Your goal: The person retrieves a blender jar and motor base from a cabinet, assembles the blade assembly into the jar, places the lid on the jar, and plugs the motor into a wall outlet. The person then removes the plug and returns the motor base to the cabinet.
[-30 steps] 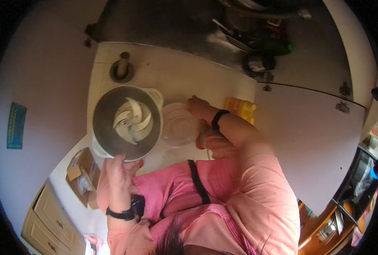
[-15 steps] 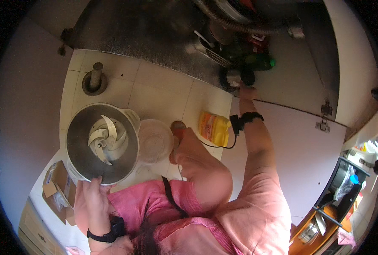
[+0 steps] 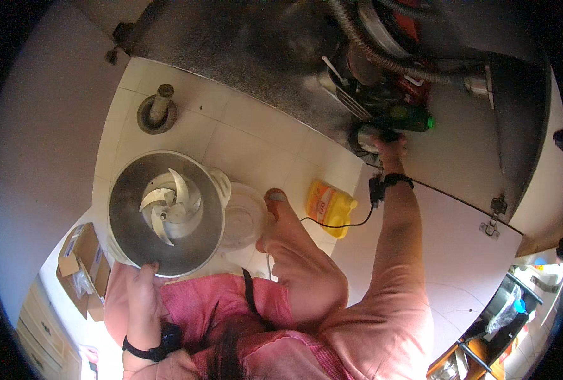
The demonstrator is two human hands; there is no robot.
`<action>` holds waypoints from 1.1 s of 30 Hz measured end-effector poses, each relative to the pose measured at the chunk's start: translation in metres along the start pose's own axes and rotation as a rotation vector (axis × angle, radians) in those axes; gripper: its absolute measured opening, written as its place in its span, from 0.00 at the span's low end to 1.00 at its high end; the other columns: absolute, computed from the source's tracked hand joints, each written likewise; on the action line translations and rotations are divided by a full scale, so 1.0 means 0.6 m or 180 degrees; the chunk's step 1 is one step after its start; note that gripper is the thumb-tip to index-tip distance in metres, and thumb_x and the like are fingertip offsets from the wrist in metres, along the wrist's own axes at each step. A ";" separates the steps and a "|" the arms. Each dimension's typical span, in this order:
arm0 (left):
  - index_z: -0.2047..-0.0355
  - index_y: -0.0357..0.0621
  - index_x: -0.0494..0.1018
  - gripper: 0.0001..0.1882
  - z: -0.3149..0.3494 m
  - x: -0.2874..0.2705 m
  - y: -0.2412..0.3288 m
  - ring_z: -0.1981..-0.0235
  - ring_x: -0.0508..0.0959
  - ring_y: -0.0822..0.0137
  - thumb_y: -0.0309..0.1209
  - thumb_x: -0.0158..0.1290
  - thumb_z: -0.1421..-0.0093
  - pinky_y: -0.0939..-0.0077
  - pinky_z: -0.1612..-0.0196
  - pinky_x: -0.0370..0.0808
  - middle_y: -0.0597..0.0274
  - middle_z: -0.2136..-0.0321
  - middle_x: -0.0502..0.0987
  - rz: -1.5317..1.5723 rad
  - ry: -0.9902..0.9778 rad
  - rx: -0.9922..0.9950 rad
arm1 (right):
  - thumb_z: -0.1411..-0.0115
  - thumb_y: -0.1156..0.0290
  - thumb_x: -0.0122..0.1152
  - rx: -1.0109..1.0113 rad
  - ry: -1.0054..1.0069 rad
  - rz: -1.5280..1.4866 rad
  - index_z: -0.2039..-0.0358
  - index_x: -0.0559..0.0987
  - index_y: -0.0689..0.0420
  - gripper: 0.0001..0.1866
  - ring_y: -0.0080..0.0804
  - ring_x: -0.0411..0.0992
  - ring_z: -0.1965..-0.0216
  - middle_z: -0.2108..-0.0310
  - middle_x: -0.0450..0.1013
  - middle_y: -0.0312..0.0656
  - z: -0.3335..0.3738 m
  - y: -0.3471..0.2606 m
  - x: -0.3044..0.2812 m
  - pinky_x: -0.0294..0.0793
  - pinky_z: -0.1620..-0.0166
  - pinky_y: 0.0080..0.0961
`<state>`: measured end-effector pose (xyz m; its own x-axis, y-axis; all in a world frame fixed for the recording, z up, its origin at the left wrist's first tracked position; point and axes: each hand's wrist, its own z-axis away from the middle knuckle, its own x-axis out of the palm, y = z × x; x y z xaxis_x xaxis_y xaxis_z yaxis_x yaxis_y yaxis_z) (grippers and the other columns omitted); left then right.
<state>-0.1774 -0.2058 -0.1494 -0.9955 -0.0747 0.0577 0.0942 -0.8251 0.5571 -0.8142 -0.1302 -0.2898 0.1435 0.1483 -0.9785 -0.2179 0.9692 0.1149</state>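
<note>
My left hand [image 3: 143,284] grips the near rim of a wide grey bowl [image 3: 122,209] with a pale edge, thumb over the rim. Inside the bowl sits a set of curved cream blades [image 3: 166,206] round a central hub. My right hand [image 3: 392,149] reaches into the dark cabinet, its fingers closed round a dark-topped metallic jar [image 3: 367,137] near the opening. Shadow and the hand hide part of this jar. Close behind it lies a green bottle [image 3: 409,119] with a bright green cap.
A stone mortar with pestle [image 3: 157,113] stands on the tiles. A translucent round lid [image 3: 243,214] lies beside the bowl, and a yellow jug [image 3: 329,208] is by the open cabinet door [image 3: 449,253]. An open cardboard box [image 3: 82,266] sits left; a ribbed hose [image 3: 395,60] crosses the cabinet.
My view has shifted, so the scene sits lower right in the cabinet area. My right hand has moved farther onto the dark-topped jar. My left hand still holds the bowl's rim.
</note>
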 end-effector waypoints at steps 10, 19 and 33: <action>0.49 0.35 0.59 0.21 0.009 0.001 0.004 0.70 0.78 0.54 0.23 0.40 0.45 0.64 0.71 0.79 0.51 0.59 0.72 0.0222 -0.0407 0.0266 | 0.65 0.64 0.78 0.0182 0.0008 -0.1586 0.46 0.58 0.64 0.49 0.41 0.66 0.51 0.49 0.63 0.51 0.059 0.062 -0.013 0.74 0.56 0.38; 0.52 0.31 0.63 0.18 0.005 -0.007 0.005 0.74 0.79 0.58 0.23 0.41 0.45 0.67 0.70 0.79 0.50 0.66 0.76 0.0318 -0.0769 0.0243 | 0.64 0.64 0.78 -0.0597 -0.0193 -0.3893 0.45 0.56 0.59 0.50 0.33 0.64 0.52 0.54 0.63 0.45 0.242 0.091 -0.169 0.68 0.53 0.30; 0.51 0.31 0.63 0.20 0.007 -0.014 0.013 0.66 0.78 0.59 0.22 0.39 0.45 0.68 0.68 0.80 0.49 0.60 0.73 0.0445 -0.1223 0.0380 | 0.54 0.60 0.71 -0.0562 0.0068 -0.3963 0.43 0.56 0.52 0.42 0.30 0.65 0.55 0.53 0.63 0.40 0.456 0.173 -0.458 0.68 0.60 0.30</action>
<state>-0.1685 -0.2089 -0.1419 -0.9006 0.0515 0.4316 0.2508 -0.7495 0.6127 -0.6124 -0.0163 0.0381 0.3289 -0.8510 -0.4094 -0.0726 0.4095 -0.9094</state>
